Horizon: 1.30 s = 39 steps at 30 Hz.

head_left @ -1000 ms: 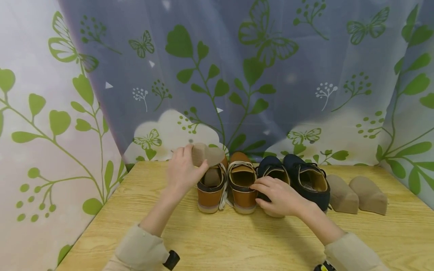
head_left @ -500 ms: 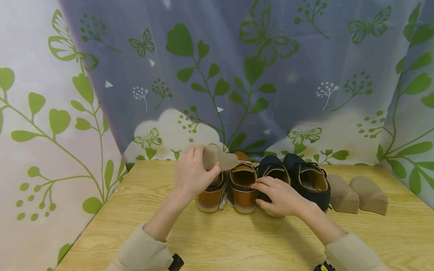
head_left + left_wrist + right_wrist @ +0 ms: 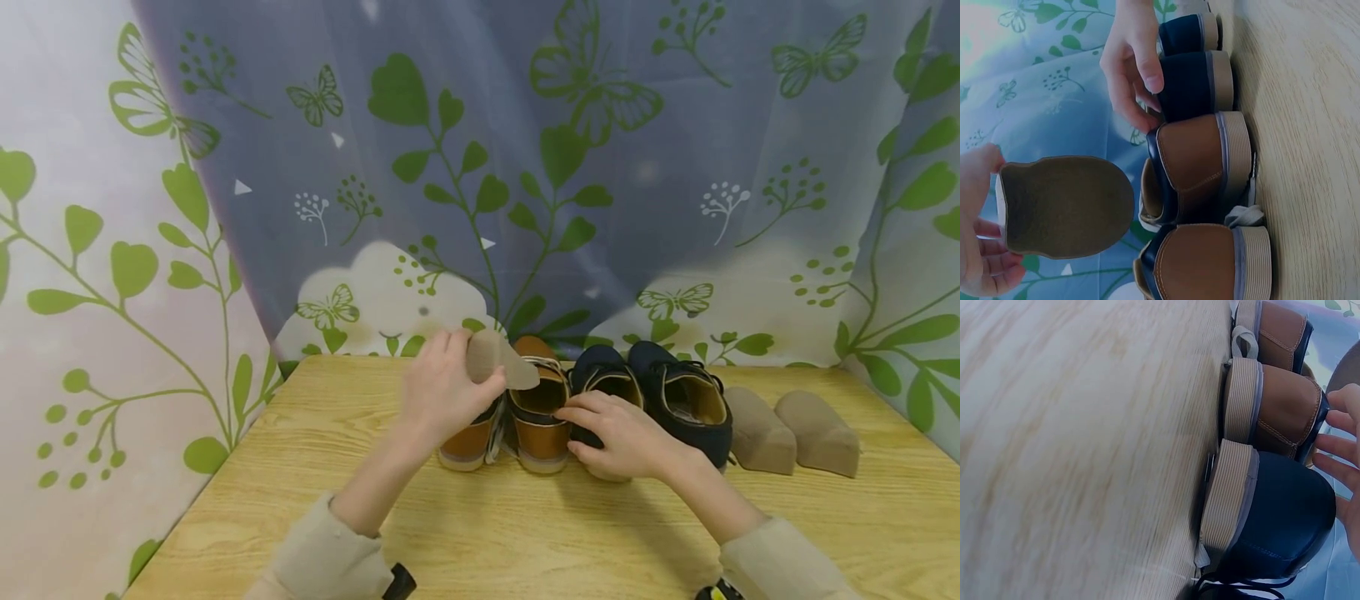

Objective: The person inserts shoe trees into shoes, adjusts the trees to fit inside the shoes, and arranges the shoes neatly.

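My left hand point(image 3: 444, 390) grips a tan moulded shoe insert point(image 3: 512, 363) by its blunt end, its rounded end over the opening of the right-hand brown shoe point(image 3: 542, 429). In the left wrist view the insert point(image 3: 1072, 206) shows its hollow brown side, apart from the shoes. With fairly straight fingers, my right hand point(image 3: 621, 432) touches the heel collar of that same brown shoe, its thumb near the closer navy shoe point(image 3: 596, 360). The left-hand brown shoe point(image 3: 463, 448) is partly hidden behind my left hand; its inside cannot be seen now.
Another navy shoe point(image 3: 697, 433) stands to the right, and beyond it two tan inserts point(image 3: 763, 442) lie side by side on the wooden table point(image 3: 570, 542). Shoelaces point(image 3: 1244, 215) hang between the brown shoes. A patterned curtain point(image 3: 465, 167) closes off the back.
My left hand has carried the insert rightward from above the left-hand brown shoe to the right-hand one, tipping its rounded end downward. The right hand has stayed in place.
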{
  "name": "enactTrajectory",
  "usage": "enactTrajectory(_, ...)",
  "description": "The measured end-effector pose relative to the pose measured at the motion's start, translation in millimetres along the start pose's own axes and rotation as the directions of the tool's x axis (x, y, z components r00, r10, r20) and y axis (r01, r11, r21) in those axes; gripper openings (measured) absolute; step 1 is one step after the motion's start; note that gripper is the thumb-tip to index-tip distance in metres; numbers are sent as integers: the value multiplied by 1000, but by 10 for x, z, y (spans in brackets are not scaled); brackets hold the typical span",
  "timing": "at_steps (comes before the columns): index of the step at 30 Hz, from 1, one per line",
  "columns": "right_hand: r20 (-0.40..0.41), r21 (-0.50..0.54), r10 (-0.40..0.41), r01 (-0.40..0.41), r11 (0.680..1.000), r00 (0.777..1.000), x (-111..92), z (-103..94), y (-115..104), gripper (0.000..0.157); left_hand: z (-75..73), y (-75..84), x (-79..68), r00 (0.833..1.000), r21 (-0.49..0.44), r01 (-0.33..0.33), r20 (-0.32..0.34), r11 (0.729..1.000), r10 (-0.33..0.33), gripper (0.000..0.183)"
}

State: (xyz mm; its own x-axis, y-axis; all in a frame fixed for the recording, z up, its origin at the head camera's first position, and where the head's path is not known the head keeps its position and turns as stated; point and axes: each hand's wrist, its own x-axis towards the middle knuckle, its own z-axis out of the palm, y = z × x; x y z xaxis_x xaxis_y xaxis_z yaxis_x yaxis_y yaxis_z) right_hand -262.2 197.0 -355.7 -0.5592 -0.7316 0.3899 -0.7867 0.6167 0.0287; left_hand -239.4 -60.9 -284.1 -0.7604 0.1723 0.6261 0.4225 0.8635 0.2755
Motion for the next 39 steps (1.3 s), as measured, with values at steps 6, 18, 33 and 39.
enactTrajectory(6,-10,0,-10,10,1000,1000,-5,4,2,38,25,59,-9,998,-5,25,55,1000,-25,56)
enactTrajectory(18,11,20,10,-11,1000,1000,-6,-7,6,39,80,160,-10,989,-7,78,126,997,-76,58)
enactTrajectory(33,-14,26,-10,10,1000,1000,-9,-1,10,38,166,225,-22,983,23,68,171,997,-71,63)
enactTrajectory(39,16,39,6,-7,999,1000,-6,-10,10,37,224,239,-22,990,49,29,140,998,-35,62)
